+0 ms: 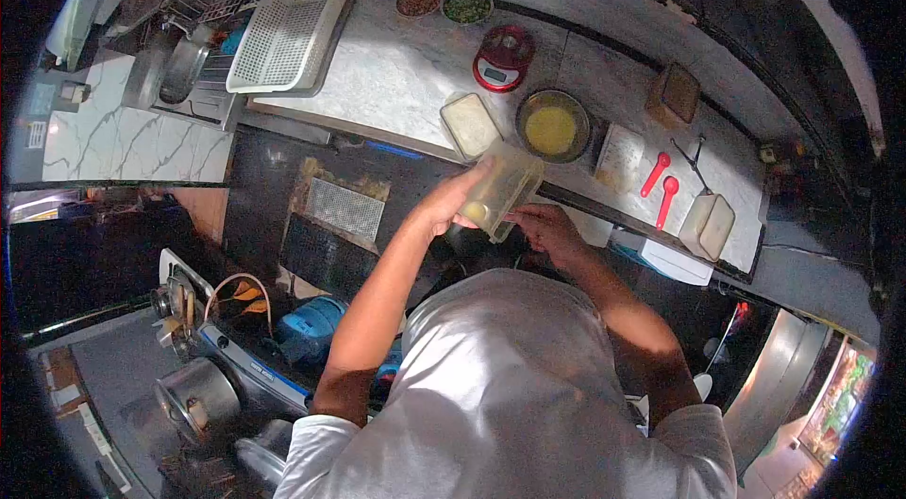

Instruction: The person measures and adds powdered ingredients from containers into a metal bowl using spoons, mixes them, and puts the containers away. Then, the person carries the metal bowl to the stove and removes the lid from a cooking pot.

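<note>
My left hand (453, 202) is wrapped round the side of a clear plastic container (507, 180), holding it tilted in front of my body at the counter's edge. A small pale yellow patch shows near its lower end. My right hand (552, 233) is at the container's lower right rim, fingers curled together with the tips at the edge; what they pinch, if anything, is too small to make out. Just beyond the container, on the counter, are a dark round pan (554, 126) with yellow contents and a pale rectangular lid or tub (470, 125).
On the marble counter (377, 65) are a red kitchen scale (503, 58), two bowls of chopped food (467, 5), a grater (619, 158), red measuring spoons (667, 201) and rectangular containers (708, 225). A white basket (291, 32) stands left. Behind me sits a metal pot (198, 397).
</note>
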Tool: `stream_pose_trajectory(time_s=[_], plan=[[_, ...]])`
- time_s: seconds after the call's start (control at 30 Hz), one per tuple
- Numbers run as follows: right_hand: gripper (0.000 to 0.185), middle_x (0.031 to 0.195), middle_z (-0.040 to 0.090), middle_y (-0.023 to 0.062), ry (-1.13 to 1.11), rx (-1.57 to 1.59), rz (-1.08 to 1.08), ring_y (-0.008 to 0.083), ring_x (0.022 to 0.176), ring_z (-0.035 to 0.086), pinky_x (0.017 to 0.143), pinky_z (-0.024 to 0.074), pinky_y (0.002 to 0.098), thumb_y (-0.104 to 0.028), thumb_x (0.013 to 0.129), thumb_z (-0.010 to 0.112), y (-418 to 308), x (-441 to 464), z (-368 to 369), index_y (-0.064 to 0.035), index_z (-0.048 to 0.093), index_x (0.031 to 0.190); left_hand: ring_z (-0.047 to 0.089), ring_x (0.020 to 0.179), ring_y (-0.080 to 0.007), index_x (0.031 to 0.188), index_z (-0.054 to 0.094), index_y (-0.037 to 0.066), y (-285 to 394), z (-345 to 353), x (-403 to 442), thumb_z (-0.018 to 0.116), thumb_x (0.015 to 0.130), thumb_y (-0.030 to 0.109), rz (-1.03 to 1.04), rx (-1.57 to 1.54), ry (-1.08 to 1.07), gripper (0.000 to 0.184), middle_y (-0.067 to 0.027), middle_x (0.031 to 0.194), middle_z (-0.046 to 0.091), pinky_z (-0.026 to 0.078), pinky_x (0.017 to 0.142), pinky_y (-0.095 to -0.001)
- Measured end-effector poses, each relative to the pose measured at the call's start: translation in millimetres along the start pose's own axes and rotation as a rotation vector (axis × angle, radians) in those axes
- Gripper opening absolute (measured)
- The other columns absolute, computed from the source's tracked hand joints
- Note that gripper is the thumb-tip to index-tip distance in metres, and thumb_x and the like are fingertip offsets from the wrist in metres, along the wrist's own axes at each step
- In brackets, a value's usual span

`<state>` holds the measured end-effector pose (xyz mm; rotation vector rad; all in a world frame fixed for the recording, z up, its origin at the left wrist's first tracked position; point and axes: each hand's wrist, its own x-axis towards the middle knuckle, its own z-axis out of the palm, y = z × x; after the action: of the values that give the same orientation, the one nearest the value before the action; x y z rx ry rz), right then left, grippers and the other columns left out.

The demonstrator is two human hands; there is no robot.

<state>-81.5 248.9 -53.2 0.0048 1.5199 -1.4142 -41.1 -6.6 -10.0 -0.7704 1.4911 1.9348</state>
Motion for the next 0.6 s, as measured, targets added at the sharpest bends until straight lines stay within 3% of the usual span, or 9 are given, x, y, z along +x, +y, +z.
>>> stream_pose_trajectory(time_s=[0.03,0.1,0.27,0.43,0.5,0.53,0.6], plan=[[0.038,0.077,0.061,-0.0031,0.002,0.001,0.001,0.011,0.059,0.052,0.053,0.0439,0.0297,-0.038,0.106,0.074,-1,-2,-4,-0.0047,0.077,0.125,0.075,0.113,-0.0193,0.152,0.063,0.007,0,0,0,0.06,0.1,0.078,0.021,-0.004,0.02,0.087,-0.0112,0.135,0.074,0.064,0.085,-0.0415],[0.033,0.071,0.05,-0.007,-0.1,0.302,-0.007,0.0059,0.055,0.04,0.049,0.0317,0.0255,-0.033,0.107,0.073,-2,-6,-10,-0.0053,0.076,0.124,0.074,0.115,-0.0203,0.152,0.063,0.007,-1,-2,0,0.061,0.1,0.077,0.042,-0.007,0.037,0.087,-0.0115,0.137,0.074,0.064,0.088,-0.0442],[0.03,0.068,0.043,-0.0087,-0.085,0.428,0.035,0.0057,0.052,0.036,0.05,0.0293,0.0249,-0.027,0.108,0.07,-19,-18,-24,-0.003,0.076,0.125,0.066,0.134,-0.0282,0.162,0.051,0.009,-8,-4,-12,0.053,0.106,0.074,0.172,-0.37,-0.102,0.086,-0.0152,0.152,0.064,0.058,0.106,-0.0522],[0.03,0.068,0.042,-0.008,-0.114,0.535,0.0,0.006,0.051,0.034,0.05,0.0282,0.0246,-0.024,0.108,0.07,-49,-30,-47,-0.0005,0.072,0.126,0.067,0.128,-0.0351,0.168,0.041,0.01,-26,-6,-11,0.045,0.103,0.083,0.238,-0.497,-0.192,0.098,-0.0224,0.151,0.062,0.054,0.111,-0.0535],[0.026,0.068,0.042,-0.0078,0.1,0.527,-0.075,0.0065,0.053,0.034,0.05,0.0283,0.0261,-0.022,0.109,0.068,-66,-39,-58,-0.0024,0.073,0.126,0.063,0.139,-0.0304,0.165,0.045,0.01,-26,-4,-12,0.041,0.107,0.077,0.246,-0.563,-0.189,0.089,-0.0176,0.153,0.062,0.053,0.114,-0.0541],[0.026,0.068,0.042,-0.0078,0.103,0.523,-0.074,0.0065,0.053,0.034,0.05,0.0283,0.0261,-0.022,0.109,0.068,-74,-42,-63,-0.0024,0.073,0.126,0.064,0.137,-0.0309,0.166,0.044,0.009,-26,-4,-10,0.039,0.106,0.081,0.26,-0.565,-0.184,0.093,-0.0185,0.153,0.062,0.052,0.114,-0.0541],[0.027,0.07,0.051,-0.0039,0.378,0.086,-0.345,0.0084,0.057,0.045,0.054,0.0388,0.0276,-0.021,0.11,0.066,-89,-40,-75,-0.006,0.073,0.131,0.064,0.136,-0.0307,0.166,0.044,0.009,-20,-2,-12,0.038,0.105,0.081,0.283,-0.579,-0.213,0.094,-0.0186,0.153,0.062,0.052,0.115,-0.0541]])
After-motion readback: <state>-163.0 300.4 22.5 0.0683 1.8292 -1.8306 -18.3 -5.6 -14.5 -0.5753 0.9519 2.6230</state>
